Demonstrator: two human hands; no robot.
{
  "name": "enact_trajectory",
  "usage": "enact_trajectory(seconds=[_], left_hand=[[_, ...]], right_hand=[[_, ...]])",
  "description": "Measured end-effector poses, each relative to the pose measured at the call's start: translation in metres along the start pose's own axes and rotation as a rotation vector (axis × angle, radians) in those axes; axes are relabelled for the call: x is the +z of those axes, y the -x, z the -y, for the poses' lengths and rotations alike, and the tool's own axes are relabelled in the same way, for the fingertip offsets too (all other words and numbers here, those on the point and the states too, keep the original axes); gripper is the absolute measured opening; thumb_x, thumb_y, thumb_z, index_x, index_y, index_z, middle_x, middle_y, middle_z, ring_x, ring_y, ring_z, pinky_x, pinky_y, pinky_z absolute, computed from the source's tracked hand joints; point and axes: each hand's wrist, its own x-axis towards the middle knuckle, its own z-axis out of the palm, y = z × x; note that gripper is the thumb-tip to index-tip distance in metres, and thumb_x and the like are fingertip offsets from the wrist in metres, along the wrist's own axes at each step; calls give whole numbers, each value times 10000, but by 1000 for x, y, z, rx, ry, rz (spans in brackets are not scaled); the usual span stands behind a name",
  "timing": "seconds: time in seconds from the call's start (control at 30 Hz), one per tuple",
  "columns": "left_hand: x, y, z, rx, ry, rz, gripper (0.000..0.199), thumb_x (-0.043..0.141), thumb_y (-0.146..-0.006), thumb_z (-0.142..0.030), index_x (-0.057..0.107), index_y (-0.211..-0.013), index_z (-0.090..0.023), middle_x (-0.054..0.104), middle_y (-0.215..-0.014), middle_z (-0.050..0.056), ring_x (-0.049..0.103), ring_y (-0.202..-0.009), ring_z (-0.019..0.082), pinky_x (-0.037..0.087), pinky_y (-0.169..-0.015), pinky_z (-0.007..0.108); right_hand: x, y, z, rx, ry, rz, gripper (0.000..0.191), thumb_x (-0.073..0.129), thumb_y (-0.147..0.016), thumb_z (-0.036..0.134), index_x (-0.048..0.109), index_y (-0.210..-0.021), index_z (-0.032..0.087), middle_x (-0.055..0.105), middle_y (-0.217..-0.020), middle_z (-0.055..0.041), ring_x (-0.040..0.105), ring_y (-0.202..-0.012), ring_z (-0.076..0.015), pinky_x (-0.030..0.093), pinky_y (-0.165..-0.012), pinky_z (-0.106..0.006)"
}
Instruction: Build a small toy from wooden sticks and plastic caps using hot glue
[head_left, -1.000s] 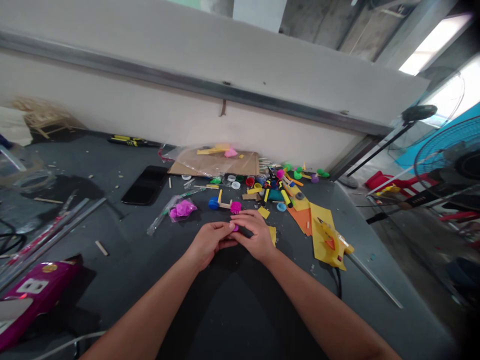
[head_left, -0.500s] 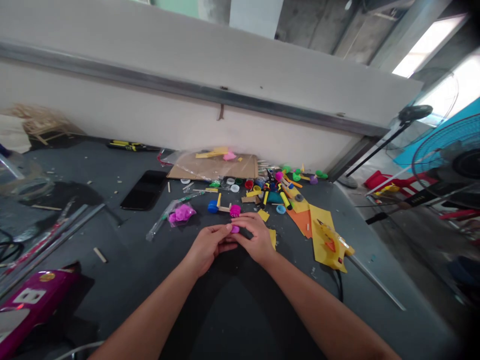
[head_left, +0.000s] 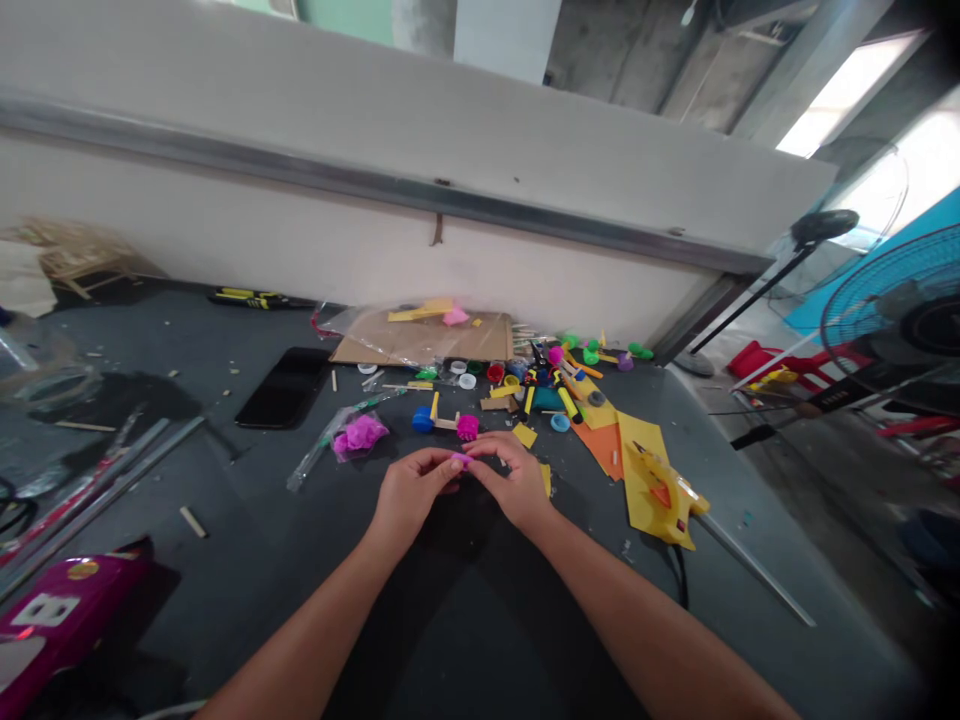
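Observation:
My left hand (head_left: 411,492) and my right hand (head_left: 511,484) meet above the dark work table (head_left: 247,500). Their fingertips pinch a small magenta plastic piece (head_left: 461,459) from both sides, and the fingers hide most of it. Just beyond my fingers, a magenta spiked wheel (head_left: 468,428) sits on a small wooden-stick frame (head_left: 444,424) with a blue wheel (head_left: 422,420) at its other end. To the left lies a clear plastic bag of pink pieces (head_left: 360,435).
Coloured caps, markers and craft scraps (head_left: 547,385) lie in a heap at the back. Yellow and orange foam sheets lie to the right, under a yellow glue gun (head_left: 660,490). Further back are a black phone (head_left: 285,387) and cardboard (head_left: 420,338). Metal rods (head_left: 97,490) lie at left.
My fingertips have lifted the small magenta piece a little and closed around it. The view has drifted slightly, and the table items have shifted left in the picture.

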Motion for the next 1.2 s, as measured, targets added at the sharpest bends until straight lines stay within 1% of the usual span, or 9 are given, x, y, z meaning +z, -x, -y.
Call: enact_trajectory(seconds=[0.1,0.23,0.33,0.5,0.67,0.8,1.0,1.07,1.2], left_hand=[[0,0,0,15,-20,21,257,734,-625,-332,706,-815,-162,686,-777,29,614,-699,151,532,-650,267],[1,0,-1,33,-52,37,243,715,-643,-344,708,-807,-166,682,-764,27,602,-666,142,513,-624,247],[0,0,-2,43,-82,27,237,718,-633,-345,712,-792,-169,683,-748,25,599,-649,144,497,-612,243],[-2,-2,1,81,-130,-8,219,722,-622,-344,712,-776,-189,684,-722,9,593,-617,140,475,-597,237],[-3,-2,2,95,-175,2,216,702,-645,-366,710,-773,-192,680,-714,9,593,-624,145,468,-592,235],[-2,0,2,113,-239,-19,202,701,-646,-354,711,-774,-198,680,-714,5,593,-622,144,466,-595,236],[0,0,-2,28,-74,13,230,698,-655,-375,703,-760,-170,666,-721,18,593,-643,138,507,-615,249],[-1,0,-4,7,-28,32,232,700,-659,-375,695,-742,-158,654,-719,18,586,-650,130,514,-625,245],[-2,2,-9,-67,62,112,239,708,-662,-365,676,-697,-131,631,-686,17,566,-628,106,514,-627,230]], right_hand=[[2,1,2,44,-34,-16,36,631,-785,265,644,-803,237,676,-894,-27,595,-928,-183,461,-872,-364],[2,3,2,62,-48,15,46,609,-798,261,635,-821,232,669,-913,-31,598,-926,-181,461,-873,-358],[2,3,0,56,-27,24,70,598,-804,256,645,-852,236,669,-922,-33,595,-935,-182,459,-876,-360],[2,4,-2,31,-9,13,73,589,-808,249,657,-837,248,676,-908,-31,587,-952,-192,455,-883,-379],[3,3,0,52,-19,22,71,599,-803,255,660,-838,245,676,-907,-31,590,-943,-188,459,-876,-367],[3,3,0,48,-6,21,55,605,-803,257,658,-810,244,679,-898,-29,586,-946,-187,456,-880,-366],[3,3,0,53,-5,19,76,580,-818,260,650,-799,238,675,-905,-33,589,-944,-186,455,-877,-358],[2,3,0,48,-9,40,85,583,-815,274,649,-856,239,668,-936,-34,585,-954,-185,450,-886,-358],[-2,2,0,-38,8,131,341,659,-745,307,603,-1078,263,627,-1082,-44,550,-1044,-211,421,-924,-387]])
